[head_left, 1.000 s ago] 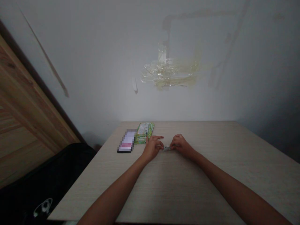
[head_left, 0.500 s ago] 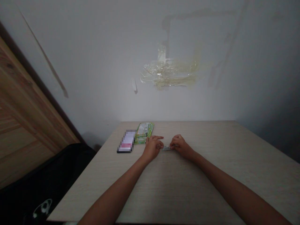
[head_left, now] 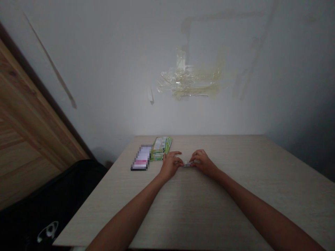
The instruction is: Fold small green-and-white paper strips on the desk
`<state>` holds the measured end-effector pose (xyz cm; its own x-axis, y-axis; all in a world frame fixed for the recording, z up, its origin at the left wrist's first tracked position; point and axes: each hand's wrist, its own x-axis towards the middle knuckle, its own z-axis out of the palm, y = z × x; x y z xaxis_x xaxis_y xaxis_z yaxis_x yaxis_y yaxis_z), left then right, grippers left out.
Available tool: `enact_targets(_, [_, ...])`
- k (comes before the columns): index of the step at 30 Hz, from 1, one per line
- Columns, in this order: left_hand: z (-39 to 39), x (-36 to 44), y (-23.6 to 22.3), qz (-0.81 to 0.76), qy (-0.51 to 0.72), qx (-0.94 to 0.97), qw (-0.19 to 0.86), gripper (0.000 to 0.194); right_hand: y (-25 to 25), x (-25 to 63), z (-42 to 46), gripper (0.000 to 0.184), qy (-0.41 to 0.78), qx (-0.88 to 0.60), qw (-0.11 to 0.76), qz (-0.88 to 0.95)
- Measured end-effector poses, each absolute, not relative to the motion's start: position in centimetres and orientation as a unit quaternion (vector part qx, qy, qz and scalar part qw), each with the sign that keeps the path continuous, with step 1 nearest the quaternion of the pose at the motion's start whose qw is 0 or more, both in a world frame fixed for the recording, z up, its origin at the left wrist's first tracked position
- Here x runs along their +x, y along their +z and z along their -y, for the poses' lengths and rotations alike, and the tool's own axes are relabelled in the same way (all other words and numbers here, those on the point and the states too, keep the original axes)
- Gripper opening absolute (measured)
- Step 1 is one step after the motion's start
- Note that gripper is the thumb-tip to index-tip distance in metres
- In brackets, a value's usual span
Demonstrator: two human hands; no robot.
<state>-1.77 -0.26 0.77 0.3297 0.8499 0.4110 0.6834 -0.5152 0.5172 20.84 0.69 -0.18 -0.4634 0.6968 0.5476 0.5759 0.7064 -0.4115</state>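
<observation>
Between my two hands is a small, flat, whitish-grey piece (head_left: 186, 164) with faint markings, too small to identify. My left hand (head_left: 170, 165) pinches its left end between thumb and finger, the other fingers stretched out above. At its right end, my right hand (head_left: 204, 163) closes thumb and fingertips on it. Both hands rest low over the wooden table. Just beyond my left hand lies a stack of green-and-white printed packets (head_left: 161, 146), partly covered by that hand's fingers.
A phone (head_left: 141, 158) with a blurred screen lies left of the packets. The pale table (head_left: 222, 216) meets a grey wall (head_left: 117, 69) with old clear tape (head_left: 188, 82) on it. Left of the table are a black bag (head_left: 60, 195) and wooden panelling (head_left: 28, 115).
My fingers have shifted very slightly around the small piece, which sits a touch further right. Packets and phone have stayed in place.
</observation>
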Motion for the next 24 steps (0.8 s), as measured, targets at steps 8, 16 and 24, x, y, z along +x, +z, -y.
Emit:
enact_targets(8, [0.1,-1.9,0.6,-0.466,0.322,0.817,0.107,0.011,-0.8,21.0,-1.2,0.004,0.068,-0.357,0.345,0.866])
enact_targets(16, [-0.1,-1.7,0.2,-0.457,0.359,0.807,0.102,0.01,-0.8,21.1,-1.3,0.003,0.058,-0.362,0.351,0.862])
enact_targets(24, [0.0,-1.9,-0.1,-0.458,0.373,0.8,0.103,0.034,-0.9,22.9,-1.8,0.01,0.012,-0.459,0.385,0.8])
